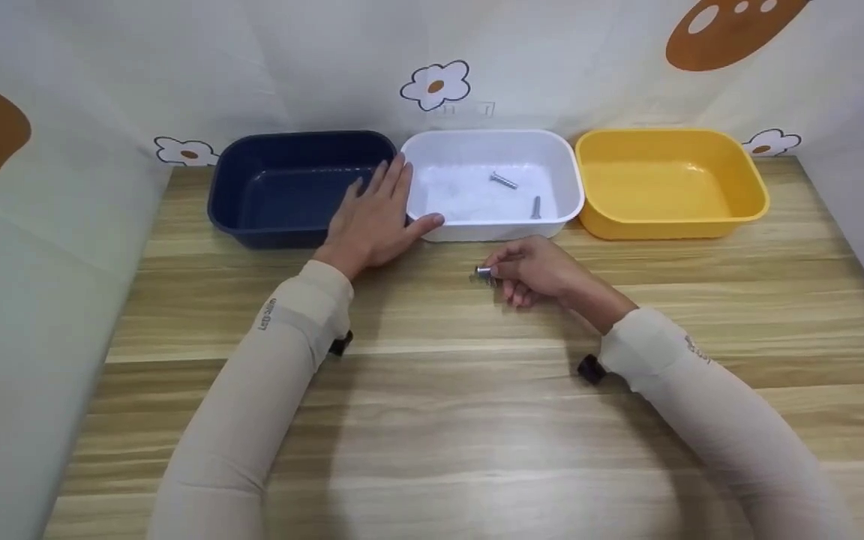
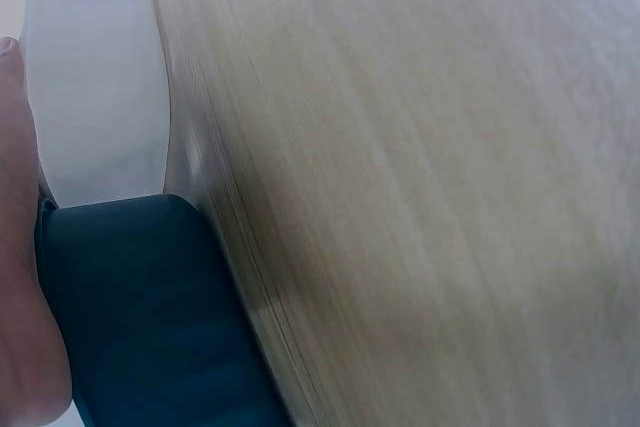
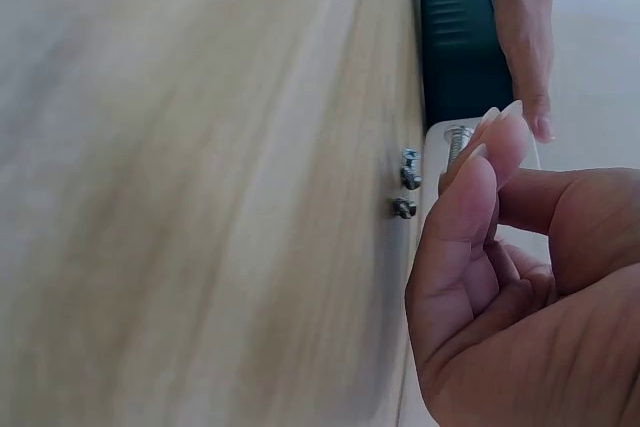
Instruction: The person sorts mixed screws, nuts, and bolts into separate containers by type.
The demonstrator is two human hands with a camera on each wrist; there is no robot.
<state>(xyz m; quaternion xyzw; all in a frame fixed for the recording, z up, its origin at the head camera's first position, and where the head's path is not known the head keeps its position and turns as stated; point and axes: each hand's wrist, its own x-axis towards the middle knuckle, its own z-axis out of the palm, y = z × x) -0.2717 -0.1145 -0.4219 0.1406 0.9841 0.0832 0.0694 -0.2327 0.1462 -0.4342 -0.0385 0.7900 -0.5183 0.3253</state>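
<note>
My left hand [image 1: 373,217] lies with straight fingers over the adjoining rims of a navy bin [image 1: 267,238] and a white bin [image 1: 492,231]. Its thumb reaches along the white bin's front rim. In front of the white bin, my right hand [image 1: 541,268] pinches a silver screw [image 3: 457,144] between thumb and fingertips. The right wrist view shows the screw's head and threaded shank. Below it on the table are a few small metal pieces [image 3: 408,179], too small to name surely. Inside the white bin lie two screws, one [image 1: 503,181] near the middle and another [image 1: 536,208] by the front wall.
A yellow bin [image 1: 672,229] stands right of the white one, completing a row along the back of the wood-grain table [image 1: 447,420]. Behind the row hangs a pale sheet [image 1: 312,67] with flower prints. Pale side walls border the table left and right.
</note>
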